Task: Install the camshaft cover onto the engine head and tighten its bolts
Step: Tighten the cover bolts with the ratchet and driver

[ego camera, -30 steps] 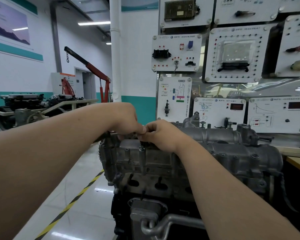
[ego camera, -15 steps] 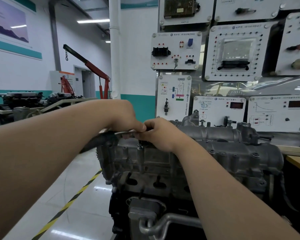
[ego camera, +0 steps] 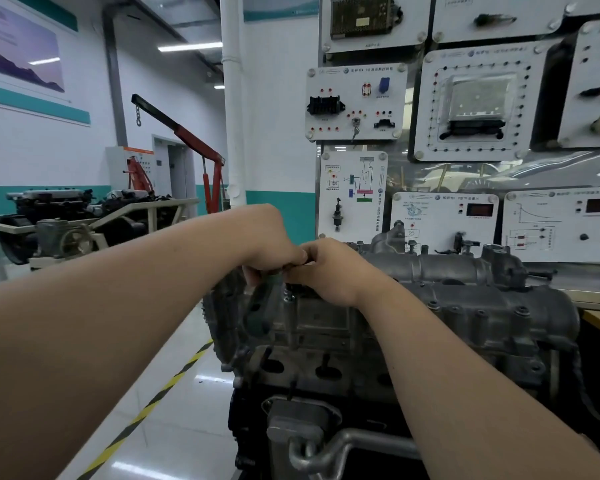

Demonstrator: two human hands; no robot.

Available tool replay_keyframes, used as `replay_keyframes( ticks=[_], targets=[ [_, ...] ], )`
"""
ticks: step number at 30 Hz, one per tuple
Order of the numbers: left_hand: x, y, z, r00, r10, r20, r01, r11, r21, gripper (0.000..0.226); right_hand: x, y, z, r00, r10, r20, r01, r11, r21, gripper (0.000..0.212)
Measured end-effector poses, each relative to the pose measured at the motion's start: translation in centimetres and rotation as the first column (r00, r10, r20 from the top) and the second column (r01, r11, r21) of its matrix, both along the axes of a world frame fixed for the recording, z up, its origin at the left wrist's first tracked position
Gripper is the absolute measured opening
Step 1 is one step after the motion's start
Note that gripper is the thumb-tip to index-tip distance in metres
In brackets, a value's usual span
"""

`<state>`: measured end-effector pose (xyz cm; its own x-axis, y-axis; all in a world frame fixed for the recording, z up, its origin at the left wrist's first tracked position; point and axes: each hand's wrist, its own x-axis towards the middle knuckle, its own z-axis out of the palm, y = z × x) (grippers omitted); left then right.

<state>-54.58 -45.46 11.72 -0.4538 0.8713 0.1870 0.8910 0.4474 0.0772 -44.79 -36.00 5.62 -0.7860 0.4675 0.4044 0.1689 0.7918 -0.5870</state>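
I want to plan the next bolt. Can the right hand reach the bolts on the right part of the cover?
Probably yes. The right hand works at the cover's left end, and nothing blocks the bolts further right.

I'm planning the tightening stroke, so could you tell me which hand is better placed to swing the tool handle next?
Probably the left hand: it grips the blurred tool handle at the camshaft cover's left end. The right hand is closed over the tool's head.
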Motion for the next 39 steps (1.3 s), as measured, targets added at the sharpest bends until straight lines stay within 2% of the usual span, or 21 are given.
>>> replay_keyframes(
  ticks=[2,5,7,9,12,15,18,20,25,28,32,36,39],
  targets=[
    [-0.1,-0.2,0.2,0.999,0.009,-0.035,-0.009,1.0,-0.009,0.048,-0.1,0.1,-0.1,1.0,-0.005,-0.011,0.005,1.0,-0.002,0.024],
    [-0.6,-1.0,0.9,0.998,-0.013,-0.066,0.004,0.99,-0.139,0.046,-0.2,0.1,-0.3,0.999,0.0,-0.042,-0.001,1.0,-0.027,0.026],
    [-0.8,-1.4,1.2,0.993,-0.061,-0.101,0.036,0.972,-0.233,0.043,-0.1,-0.1,-0.2,0.999,0.015,-0.034,-0.017,0.999,-0.038,0.024],
    [-0.6,-1.7,1.3,0.983,-0.135,-0.122,0.101,0.962,-0.256,0.037,0.0,-0.1,0.0,1.0,0.023,-0.013,-0.024,0.999,-0.033,0.024],
    [-0.5,-1.8,1.3,0.979,-0.172,-0.112,0.146,0.967,-0.21,0.035,0.1,-0.1,0.0,0.999,0.027,-0.018,-0.028,0.999,-0.032,0.03],
    [-0.3,-1.5,0.9,0.988,-0.106,-0.116,0.082,0.978,-0.193,0.04,-0.1,-0.1,-0.2,1.0,0.009,-0.018,-0.009,1.0,-0.025,0.032],
    [0.3,-0.4,0.0,0.997,-0.068,0.035,0.072,0.992,-0.105,0.052,0.1,0.0,0.1,1.0,0.016,0.0,-0.016,1.0,0.015,0.022],
    [0.7,0.1,-0.2,0.996,-0.048,0.072,0.052,0.997,-0.059,0.052,0.3,0.0,0.1,1.0,0.012,0.013,-0.013,0.999,0.042,0.017],
    [-0.5,-1.2,1.1,0.992,-0.108,-0.065,0.092,0.973,-0.213,0.04,-0.2,0.1,-0.3,0.999,-0.018,-0.03,0.018,1.0,0.0,0.028],
    [-1.0,-1.9,1.1,0.986,-0.167,-0.01,0.162,0.971,-0.176,0.028,-0.2,0.0,-0.2,1.0,0.002,-0.01,-0.002,1.0,0.002,0.023],
    [-1.1,-1.7,0.8,0.984,-0.171,-0.055,0.163,0.979,-0.122,0.03,0.1,-0.1,0.1,1.0,0.01,0.018,-0.011,1.0,0.005,0.017],
    [-0.8,-1.5,0.3,0.993,-0.104,-0.054,0.099,0.992,-0.08,0.048,0.1,-0.3,0.1,1.0,0.008,0.017,-0.007,1.0,-0.018,0.018],
    [-0.1,-0.9,-0.1,0.984,-0.098,-0.148,0.092,0.995,-0.046,0.051,0.1,-0.3,0.0,1.0,0.015,0.016,-0.015,1.0,-0.02,0.014]
  ],
)
